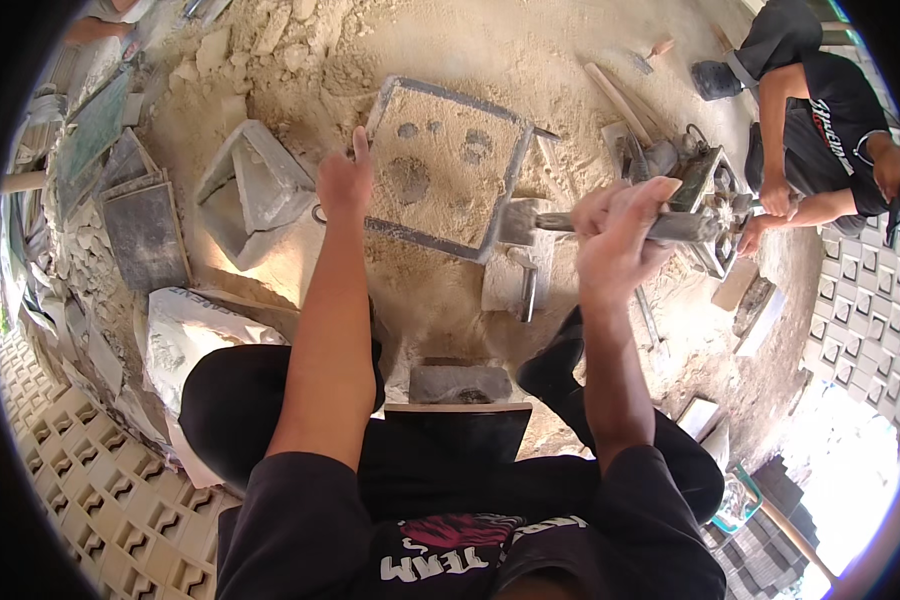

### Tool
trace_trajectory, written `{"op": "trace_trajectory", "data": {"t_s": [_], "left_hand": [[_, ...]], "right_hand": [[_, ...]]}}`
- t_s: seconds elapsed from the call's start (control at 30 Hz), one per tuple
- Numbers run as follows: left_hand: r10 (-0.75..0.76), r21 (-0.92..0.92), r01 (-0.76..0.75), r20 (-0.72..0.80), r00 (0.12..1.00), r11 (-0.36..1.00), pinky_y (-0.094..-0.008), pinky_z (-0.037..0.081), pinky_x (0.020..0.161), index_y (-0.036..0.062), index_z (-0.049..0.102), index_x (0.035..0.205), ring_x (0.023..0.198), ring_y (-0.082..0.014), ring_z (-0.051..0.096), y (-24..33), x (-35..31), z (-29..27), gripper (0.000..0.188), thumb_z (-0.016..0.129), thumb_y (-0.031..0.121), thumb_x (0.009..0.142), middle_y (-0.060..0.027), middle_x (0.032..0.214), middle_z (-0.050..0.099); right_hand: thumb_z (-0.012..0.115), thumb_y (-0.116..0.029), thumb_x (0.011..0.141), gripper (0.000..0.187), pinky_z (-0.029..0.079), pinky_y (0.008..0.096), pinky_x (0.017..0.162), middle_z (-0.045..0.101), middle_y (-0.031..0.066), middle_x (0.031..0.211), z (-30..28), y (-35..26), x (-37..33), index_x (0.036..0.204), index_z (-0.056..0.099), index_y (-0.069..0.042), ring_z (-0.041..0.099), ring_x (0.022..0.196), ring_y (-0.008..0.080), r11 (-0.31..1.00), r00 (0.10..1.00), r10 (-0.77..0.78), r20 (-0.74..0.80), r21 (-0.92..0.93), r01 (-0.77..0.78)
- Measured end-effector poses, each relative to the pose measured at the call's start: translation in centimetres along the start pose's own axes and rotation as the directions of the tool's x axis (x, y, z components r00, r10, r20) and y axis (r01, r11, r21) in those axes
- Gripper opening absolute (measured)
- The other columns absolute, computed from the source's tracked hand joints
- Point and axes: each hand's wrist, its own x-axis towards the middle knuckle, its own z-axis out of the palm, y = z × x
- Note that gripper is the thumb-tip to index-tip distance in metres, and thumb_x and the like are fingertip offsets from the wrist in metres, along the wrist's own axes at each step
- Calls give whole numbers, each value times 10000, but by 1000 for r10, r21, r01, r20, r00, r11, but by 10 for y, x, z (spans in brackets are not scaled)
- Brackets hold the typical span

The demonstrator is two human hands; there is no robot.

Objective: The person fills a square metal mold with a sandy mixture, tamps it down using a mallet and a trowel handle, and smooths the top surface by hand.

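A square metal moulding frame [438, 243] packed with sand lies in front of me, with several dark round patches in its sand. At its left side is my left hand [346, 185], fingers curled at the edge and one digit stretched along the rim. A small metal ring [318, 214] juts out beside that hand. My right hand [622, 240] is closed around a hand tool [680, 228] with a thick handle and a flat, squarish metal end. That flat end sits at the frame's lower right edge. Below it, a trowel-like tool with a metal handle [529, 290] lies on a flat board.
Left of the frame stands a hollow angular block [255, 190], beside dark boards [145, 235]. Loose sand heaps [260, 50] lie at the back. A long-handled hammer [625, 105] rests at the right, where a co-worker [830, 140] handles another metal frame [715, 210]. A grey block [460, 384] lies between my legs.
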Motion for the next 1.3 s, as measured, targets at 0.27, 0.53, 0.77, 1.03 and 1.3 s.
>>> {"op": "trace_trajectory", "data": {"t_s": [0.27, 0.53, 0.77, 1.03, 1.3], "left_hand": [[-19, 50, 18, 31, 999, 999, -512, 483, 856, -102, 681, 865, 939, -443, 637, 2, 8, -11, 815, 365, 646, 938, -305, 925, 658], [-10, -4, 10, 31, 999, 1000, -522, 473, 852, -134, 666, 925, 945, -469, 628, -6, -8, 4, 828, 377, 643, 935, -336, 925, 649], [-39, 1, 39, 69, 997, 999, -520, 483, 802, -113, 676, 855, 906, -461, 636, -3, -7, -1, 803, 390, 633, 936, -322, 885, 653], [-46, 33, 43, 108, 993, 999, -502, 488, 856, -108, 682, 883, 943, -434, 634, -3, -3, 1, 782, 379, 610, 946, -296, 951, 656], [-56, 20, 54, 103, 993, 998, -503, 477, 877, -88, 690, 928, 977, -427, 623, -2, -5, 4, 755, 379, 600, 952, -290, 977, 653]], "right_hand": [[449, -137, 1016, 379, 308, 238, 374, 502, 9, 567, 47, 33, -40, 640, 456, -91, 458, 463, 71, 986, 981, -138, -138, -110, 124], [452, -133, 1010, 358, 319, 235, 406, 463, 5, 519, 46, 20, -26, 659, 465, -64, 421, 446, 60, 984, 979, -85, -185, -171, 53], [505, -108, 989, 370, 277, 226, 409, 440, -33, 510, 59, 23, 6, 625, 446, -69, 380, 458, 26, 981, 978, 28, -206, -180, -66], [485, -223, 1024, 494, 262, 232, 376, 422, -37, 448, 57, 27, 30, 549, 432, -99, 372, 409, 25, 928, 973, -44, -226, -371, -44], [512, -249, 1025, 492, 252, 239, 388, 414, -44, 463, 50, 47, 55, 560, 468, -98, 364, 420, 21, 966, 971, -106, -215, -253, 50]]}}
